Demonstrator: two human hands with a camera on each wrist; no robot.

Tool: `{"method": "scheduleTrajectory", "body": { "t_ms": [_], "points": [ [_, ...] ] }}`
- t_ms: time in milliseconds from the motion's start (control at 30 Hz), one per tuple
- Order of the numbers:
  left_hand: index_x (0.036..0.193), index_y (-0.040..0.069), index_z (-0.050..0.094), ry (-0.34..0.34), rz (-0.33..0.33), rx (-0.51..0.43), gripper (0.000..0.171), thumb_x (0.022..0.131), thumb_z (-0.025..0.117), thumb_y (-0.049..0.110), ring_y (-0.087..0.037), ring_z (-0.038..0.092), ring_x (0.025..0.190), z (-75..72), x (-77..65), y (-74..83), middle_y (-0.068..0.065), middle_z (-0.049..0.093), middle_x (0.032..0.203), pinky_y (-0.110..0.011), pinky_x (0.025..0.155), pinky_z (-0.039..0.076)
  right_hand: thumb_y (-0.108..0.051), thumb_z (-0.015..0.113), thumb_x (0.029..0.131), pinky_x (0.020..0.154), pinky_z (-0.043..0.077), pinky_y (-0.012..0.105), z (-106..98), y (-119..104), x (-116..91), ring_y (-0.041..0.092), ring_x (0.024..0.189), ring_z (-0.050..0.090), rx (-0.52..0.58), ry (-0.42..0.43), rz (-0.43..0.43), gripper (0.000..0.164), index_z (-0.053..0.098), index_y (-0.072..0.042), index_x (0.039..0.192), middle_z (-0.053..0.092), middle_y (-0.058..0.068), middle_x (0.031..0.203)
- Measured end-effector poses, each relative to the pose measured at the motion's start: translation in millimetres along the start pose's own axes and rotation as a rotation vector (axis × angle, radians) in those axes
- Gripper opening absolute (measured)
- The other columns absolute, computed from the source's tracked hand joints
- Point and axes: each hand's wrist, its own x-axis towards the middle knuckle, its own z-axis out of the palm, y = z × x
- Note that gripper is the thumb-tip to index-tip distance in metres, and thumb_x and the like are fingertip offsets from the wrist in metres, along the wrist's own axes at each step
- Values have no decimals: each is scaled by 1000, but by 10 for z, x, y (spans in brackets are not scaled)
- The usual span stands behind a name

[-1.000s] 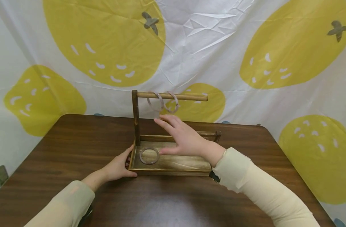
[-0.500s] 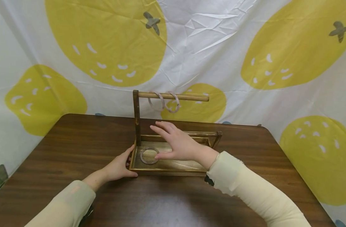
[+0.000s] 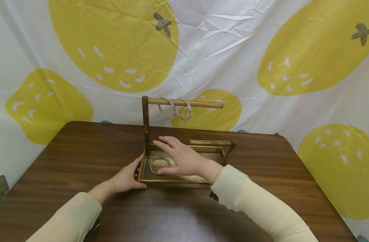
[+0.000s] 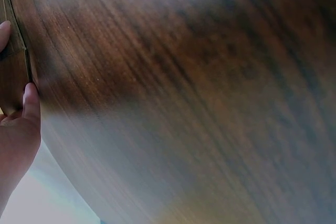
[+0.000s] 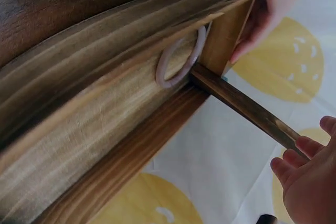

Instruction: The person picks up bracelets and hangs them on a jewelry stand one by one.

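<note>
A wooden bangle stand [image 3: 175,184] with a tray base sits on the table. My left hand [image 3: 125,177] grips the tray's left end, thumb at the front corner and fingers along the side. Inside the tray, toward its left, lies a pale mauve bangle [image 3: 151,167], also visible in the right wrist view as a ring [image 5: 163,69]. Over it hovers my right hand [image 3: 184,157], fingers spread and nothing held, its thumb overlapping the bangle's lower right in the head view. Two similar bangles, one left [image 3: 173,108] and one right [image 3: 189,110], hang from the upper bar [image 3: 205,103].
The stand's tall post [image 3: 146,126] rises at the tray's back left. A lower bar [image 3: 210,143] runs along the right, joined to a short post [image 3: 231,151]. Behind the brown table [image 3: 293,181] hangs a lemon-print cloth [image 3: 220,50].
My right hand has moved down and left, from below the hanging bangles to over the bangle in the tray. The left hand keeps its place on the stand.
</note>
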Motion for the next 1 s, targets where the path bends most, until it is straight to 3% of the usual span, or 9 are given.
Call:
{"method": "scheduleTrajectory", "body": {
  "t_ms": [200,600,1000],
  "points": [
    [147,-5,7,4,5,13,109,70,82,13,-37,57,109,-10,-13,27,-32,45,129,-43,88,51,-57,59,84,105,41,43,118,9,94,26,142,21,2,-44,37,86,19,-20,151,19,9,155],
    [148,-5,7,4,-11,20,109,70,82,14,-37,58,108,-11,-15,40,-31,46,129,-43,88,51,-60,55,84,108,36,43,310,91,149,27,141,23,2,-110,127,86,18,-21,151,21,11,154],
    [147,-5,9,10,-15,46,109,70,82,16,-34,59,104,4,5,0,-29,49,125,-41,86,52,-60,57,84,106,39,43,547,206,194,27,139,26,-6,-119,168,85,23,-18,150,24,10,152]
  ]
}}
